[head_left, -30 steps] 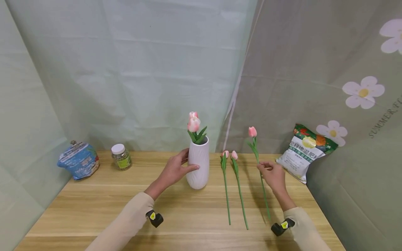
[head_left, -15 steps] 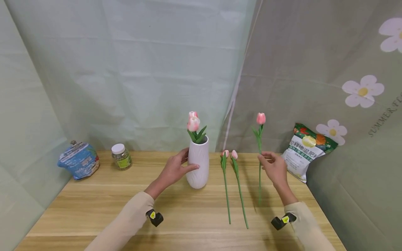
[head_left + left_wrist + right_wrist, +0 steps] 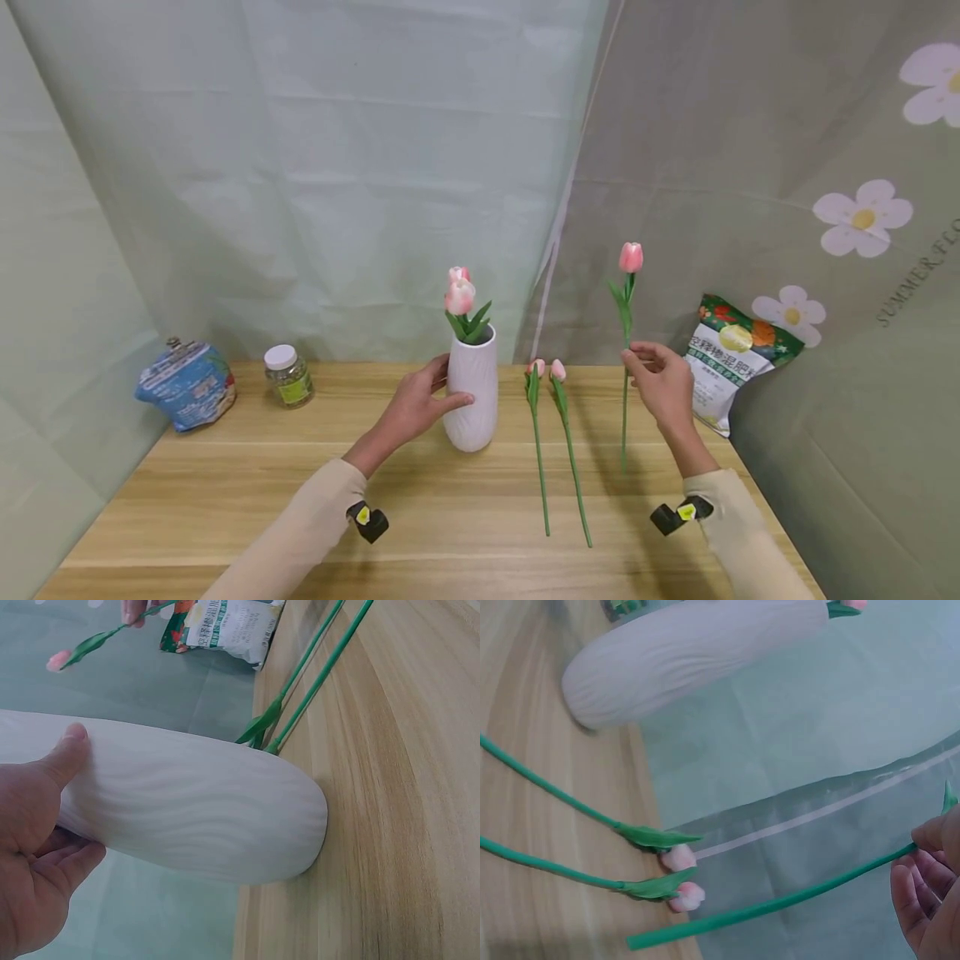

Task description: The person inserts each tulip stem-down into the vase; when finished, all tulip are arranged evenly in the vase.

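A white ribbed vase point(image 3: 471, 400) stands upright on the table with pink tulips point(image 3: 460, 297) in its mouth. My left hand point(image 3: 417, 406) grips its left side, thumb across the front and fingers behind, as the left wrist view also shows. To the right, my right hand point(image 3: 662, 382) pinches the green stem of a single pink tulip point(image 3: 631, 258) between thumb and fingers. That tulip is upright, its stem's lower end above the table in the right wrist view. Between vase and right hand, two more tulips point(image 3: 538, 450) lie side by side on the wood, blooms toward the back.
At the back left are a blue bag point(image 3: 187, 387) and a small jar point(image 3: 289, 377) with a white lid. A white and green bag point(image 3: 731, 358) leans at the back right, behind my right hand. Fabric curtains point(image 3: 360, 183) rise behind the wooden table point(image 3: 435, 533).
My right hand has lifted the tulip upward and slightly right, and its stem has swung from slanted to nearly vertical. The left hand and vase have stayed in place.
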